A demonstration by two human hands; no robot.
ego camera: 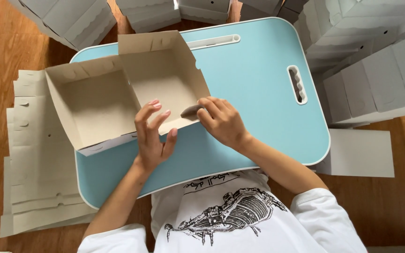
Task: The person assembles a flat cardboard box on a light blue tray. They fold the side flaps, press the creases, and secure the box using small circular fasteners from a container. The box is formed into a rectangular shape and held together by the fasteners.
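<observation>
— What are the hands doing?
— The right hand (221,121) pinches a corner flap of the open brown cardboard box (127,93); the left hand (153,136), fingers spread loosely, touches its near wall.
— And the box?
— On the light-blue rounded bench (258,89), matte and creased.

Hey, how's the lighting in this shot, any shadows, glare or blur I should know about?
Head view: soft, even daylight, no glare on the blue table; faint shadows inside the cardboard box and under the right hand; left hand sharp, no motion blur; slight wide-angle bending at the edges.
</observation>
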